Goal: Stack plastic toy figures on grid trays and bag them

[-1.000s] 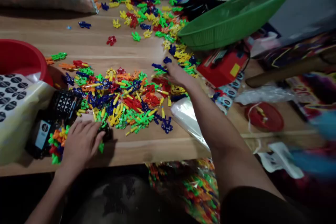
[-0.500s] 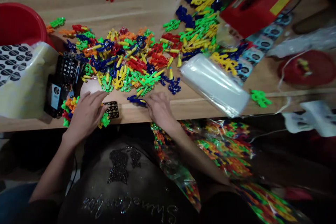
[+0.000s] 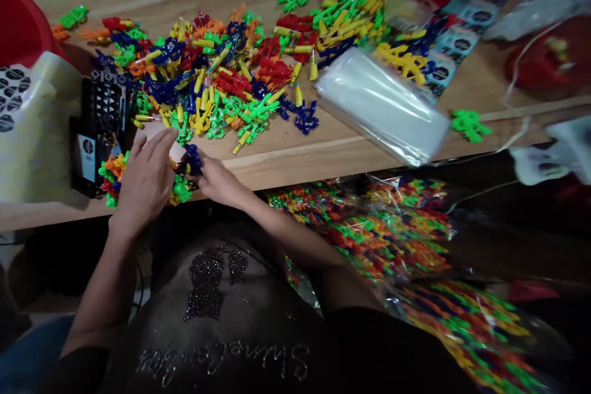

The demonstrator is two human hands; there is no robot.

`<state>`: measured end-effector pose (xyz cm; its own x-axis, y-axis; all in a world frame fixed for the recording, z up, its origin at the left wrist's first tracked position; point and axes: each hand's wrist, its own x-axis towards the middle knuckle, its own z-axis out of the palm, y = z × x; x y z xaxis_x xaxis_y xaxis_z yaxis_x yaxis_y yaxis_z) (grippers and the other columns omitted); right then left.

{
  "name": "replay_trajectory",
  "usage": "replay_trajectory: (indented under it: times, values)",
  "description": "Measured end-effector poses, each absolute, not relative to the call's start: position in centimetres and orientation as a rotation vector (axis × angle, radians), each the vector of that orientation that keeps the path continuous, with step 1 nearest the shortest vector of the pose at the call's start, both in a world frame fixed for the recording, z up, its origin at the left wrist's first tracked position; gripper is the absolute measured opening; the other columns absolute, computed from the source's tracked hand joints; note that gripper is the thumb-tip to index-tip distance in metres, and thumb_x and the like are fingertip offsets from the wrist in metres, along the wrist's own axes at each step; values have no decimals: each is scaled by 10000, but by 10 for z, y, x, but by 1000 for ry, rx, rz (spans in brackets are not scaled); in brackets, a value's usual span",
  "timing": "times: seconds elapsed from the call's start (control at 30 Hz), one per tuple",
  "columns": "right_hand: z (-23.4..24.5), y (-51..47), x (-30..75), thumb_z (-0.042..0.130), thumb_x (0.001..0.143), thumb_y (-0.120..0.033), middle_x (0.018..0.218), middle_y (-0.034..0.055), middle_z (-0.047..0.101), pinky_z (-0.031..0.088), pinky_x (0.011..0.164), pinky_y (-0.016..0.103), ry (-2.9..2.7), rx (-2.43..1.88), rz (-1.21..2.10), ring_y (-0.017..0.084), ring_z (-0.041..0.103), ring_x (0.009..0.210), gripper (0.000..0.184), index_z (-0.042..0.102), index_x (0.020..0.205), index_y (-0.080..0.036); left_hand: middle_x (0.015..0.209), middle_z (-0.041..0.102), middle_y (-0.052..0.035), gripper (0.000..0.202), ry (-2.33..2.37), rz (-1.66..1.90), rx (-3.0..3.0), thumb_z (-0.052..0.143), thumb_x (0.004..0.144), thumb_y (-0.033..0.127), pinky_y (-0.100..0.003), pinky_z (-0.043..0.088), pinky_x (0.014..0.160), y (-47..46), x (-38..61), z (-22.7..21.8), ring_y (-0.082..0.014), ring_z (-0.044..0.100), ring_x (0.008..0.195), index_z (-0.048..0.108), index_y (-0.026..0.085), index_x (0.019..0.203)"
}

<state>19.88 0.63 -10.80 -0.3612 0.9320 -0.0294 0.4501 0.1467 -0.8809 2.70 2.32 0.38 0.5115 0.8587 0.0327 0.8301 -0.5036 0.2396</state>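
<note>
My right hand (image 3: 220, 183) pinches a dark blue plastic toy figure (image 3: 192, 160) near the table's front edge. Beside it my left hand (image 3: 148, 178) lies with its fingers stretched out over a row of small green, orange and red toy figures (image 3: 181, 189), hiding most of them. A pale card (image 3: 178, 151) shows partly behind my left fingers. Just beyond both hands spreads a loose pile of toy figures (image 3: 203, 83) in blue, red, green, yellow and orange, several with yellow pen-like sticks.
At the left stand a red basin (image 3: 37, 31), a printed plastic bag (image 3: 41, 148) and black boxes (image 3: 85, 157). A stack of clear bags (image 3: 383, 104) lies right of the pile. Below the table are filled bags of figures (image 3: 383, 234). A lone green figure (image 3: 470, 125) lies further right.
My right hand has moved left with the blue toy figure, bringing it close to my left hand. My left hand stays over the row of figures. The view has shifted slightly.
</note>
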Motion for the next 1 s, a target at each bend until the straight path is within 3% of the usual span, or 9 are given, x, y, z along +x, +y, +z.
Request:
replay_trajectory:
  times: [0.17,0.4,0.53,0.63,0.7,0.8,0.9,1.0]
  values:
    - [-116,4,188,493,832,0,1225,164,666,580,1036,494,-2031,-1356,1025,331,646,1195,627,469,1441,-145,1609,583,-138,517,1455,205,2533,335,1064,185,-522,305,1339,21,26,3,-258,527,1525,490,138,1555]
    - [-112,0,180,480,1004,-84,1330,186,655,476,1177,528,-2175,-1306,888,334,567,1330,341,550,1331,-152,1573,617,-146,524,1453,147,2533,318,1136,425,-569,284,1333,21,35,9,-298,557,1493,532,172,1542]
    - [-106,13,207,501,973,-39,1204,122,685,546,1072,421,-2227,-1239,865,271,617,1193,391,578,1341,-146,1400,742,-152,478,1465,117,2593,342,1100,319,-560,421,1242,23,37,9,-319,676,1347,665,143,1405]
    - [-101,15,244,462,1071,-151,1228,116,670,542,1061,460,-2092,-1531,668,287,605,1200,365,615,1397,-212,1335,773,-157,475,1397,110,2610,365,1064,284,-550,467,1198,23,32,8,-314,717,1268,691,133,1376]
    - [-98,10,267,516,1085,-255,1169,138,670,554,1003,485,-1995,-1842,582,322,620,1147,288,685,1315,-216,1331,775,-161,487,1360,103,2602,367,1070,312,-564,461,1200,21,28,9,-320,720,1257,686,131,1390]
    - [-97,-6,293,574,1056,-320,1140,152,665,562,895,456,-1898,-2082,619,336,650,1079,215,716,1168,-205,1395,742,-170,517,1356,144,2561,343,1102,381,-575,432,1227,18,25,9,-325,683,1323,662,125,1418]
    - [-104,-21,305,602,993,-294,1060,103,679,545,813,401,-1718,-2011,762,272,668,928,191,647,1157,-208,1539,643,-162,532,1365,201,2531,314,1121,410,-541,396,1266,17,25,8,-305,577,1467,609,138,1470]
    - [-115,-22,300,648,926,-312,941,27,667,543,757,368,-1479,-1800,984,215,646,780,427,540,1324,-200,1586,602,-142,504,1396,205,2523,309,1119,349,-516,362,1294,16,26,6,-277,532,1513,554,155,1514]
